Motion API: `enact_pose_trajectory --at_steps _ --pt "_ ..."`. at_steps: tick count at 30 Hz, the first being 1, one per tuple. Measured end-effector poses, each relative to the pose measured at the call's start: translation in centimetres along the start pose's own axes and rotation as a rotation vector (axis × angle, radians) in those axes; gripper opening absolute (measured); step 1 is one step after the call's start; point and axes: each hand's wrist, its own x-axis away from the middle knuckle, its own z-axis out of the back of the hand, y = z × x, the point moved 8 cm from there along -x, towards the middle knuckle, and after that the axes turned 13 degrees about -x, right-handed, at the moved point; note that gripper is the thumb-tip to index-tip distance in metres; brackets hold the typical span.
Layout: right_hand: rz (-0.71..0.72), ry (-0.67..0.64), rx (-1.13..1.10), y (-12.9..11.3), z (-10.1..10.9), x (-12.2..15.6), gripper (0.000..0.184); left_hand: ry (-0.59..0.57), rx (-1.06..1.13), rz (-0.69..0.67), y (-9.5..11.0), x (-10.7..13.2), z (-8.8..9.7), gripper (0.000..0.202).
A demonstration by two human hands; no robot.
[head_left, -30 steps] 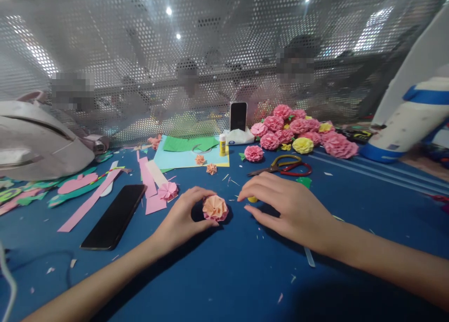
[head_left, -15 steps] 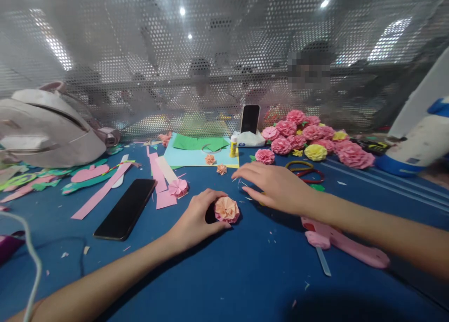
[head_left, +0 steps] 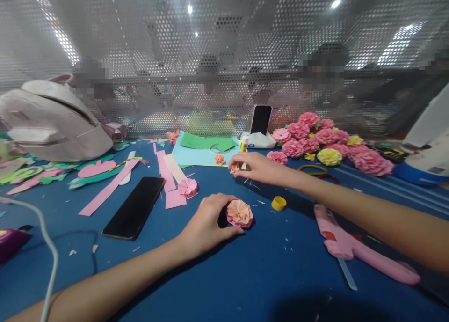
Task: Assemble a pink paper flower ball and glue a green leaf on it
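Note:
My left hand (head_left: 206, 221) rests on the blue table (head_left: 224, 275), its fingers curled round a peach and pink folded paper flower (head_left: 240, 213). My right hand (head_left: 254, 166) is stretched forward across the table and pinches a small orange paper flower (head_left: 235, 169). A second small orange flower (head_left: 219, 159) lies just beyond it on light blue paper (head_left: 196, 157). A yellow cap (head_left: 278, 203) sits between my two hands.
A pink glue gun (head_left: 354, 252) lies under my right forearm. A black phone (head_left: 135, 213) and pink paper strips (head_left: 105, 191) lie at left. A heap of pink and yellow paper flowers (head_left: 322, 142), a propped phone (head_left: 260, 120), a glue bottle (head_left: 244, 144) and a grey bag (head_left: 52, 120) line the perforated screen.
My right hand has reached forward and to the left and closed on the small orange flower. The yellow cap and glue gun have come into view. My left hand keeps hold of its flower.

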Motion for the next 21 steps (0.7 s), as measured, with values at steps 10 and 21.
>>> enact_pose_trajectory --at_steps 10,21 --pt "-0.045 -0.312 -0.37 -5.0 -1.8 3.9 0.023 -0.013 0.016 -0.006 0.3 -0.2 0.0 0.046" --pt "0.009 -0.002 -0.224 -5.2 -1.9 5.5 0.014 -0.004 0.038 -0.02 0.1 -0.3 -0.3 0.047"
